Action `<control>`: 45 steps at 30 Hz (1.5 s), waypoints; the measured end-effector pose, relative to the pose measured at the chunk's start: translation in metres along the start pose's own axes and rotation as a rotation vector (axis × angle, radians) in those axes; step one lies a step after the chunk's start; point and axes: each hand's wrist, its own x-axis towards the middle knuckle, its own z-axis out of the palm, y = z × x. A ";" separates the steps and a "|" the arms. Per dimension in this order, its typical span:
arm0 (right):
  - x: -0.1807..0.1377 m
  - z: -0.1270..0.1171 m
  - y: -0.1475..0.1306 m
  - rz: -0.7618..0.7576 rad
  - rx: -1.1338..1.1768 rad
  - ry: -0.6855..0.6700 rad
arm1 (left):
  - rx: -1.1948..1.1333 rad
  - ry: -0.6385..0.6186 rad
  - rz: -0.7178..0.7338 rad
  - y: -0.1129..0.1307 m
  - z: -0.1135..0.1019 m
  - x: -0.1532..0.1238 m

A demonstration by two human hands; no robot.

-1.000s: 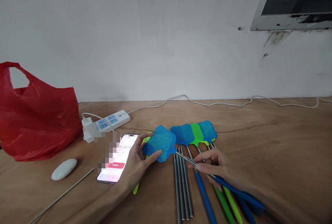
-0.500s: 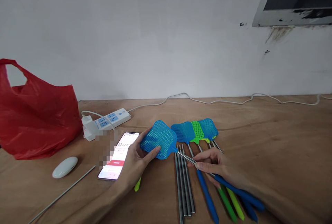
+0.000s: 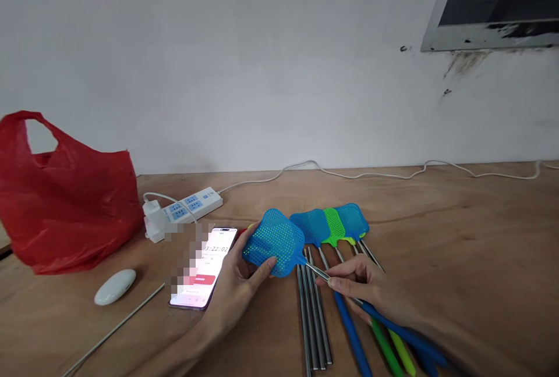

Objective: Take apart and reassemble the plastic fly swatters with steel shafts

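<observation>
My left hand (image 3: pixel 238 287) pinches the blue mesh head of a fly swatter (image 3: pixel 274 241), lifted a little off the wooden table (image 3: pixel 458 237). My right hand (image 3: pixel 364 287) grips the same swatter's thin metal shaft just above its blue handle (image 3: pixel 406 336). Behind it lie three more swatters with blue and green heads (image 3: pixel 332 224), their handles running toward me. Several bare metal rods (image 3: pixel 314 322) lie side by side between my hands.
A lit phone (image 3: pixel 205 275) lies left of my left hand. Further left are a white oval mouse (image 3: pixel 115 287), a loose thin rod (image 3: pixel 113 330), a white power strip (image 3: pixel 183 208) and a red plastic bag (image 3: pixel 65 196). A white cable (image 3: pixel 371 174) runs along the wall.
The held swatter's head has tilted up slightly and shifted a little right; both hands keep their grip. The camera view has wobbled.
</observation>
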 end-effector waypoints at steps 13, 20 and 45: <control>0.002 -0.003 -0.008 -0.077 0.076 0.310 | -0.054 -0.022 0.004 -0.001 -0.002 0.005; 0.008 -0.010 0.003 -0.131 -0.102 0.550 | 0.321 -0.153 0.117 0.002 -0.007 0.005; 0.002 -0.028 0.014 -0.104 -1.457 0.751 | 1.521 -0.159 0.201 0.012 -0.021 0.013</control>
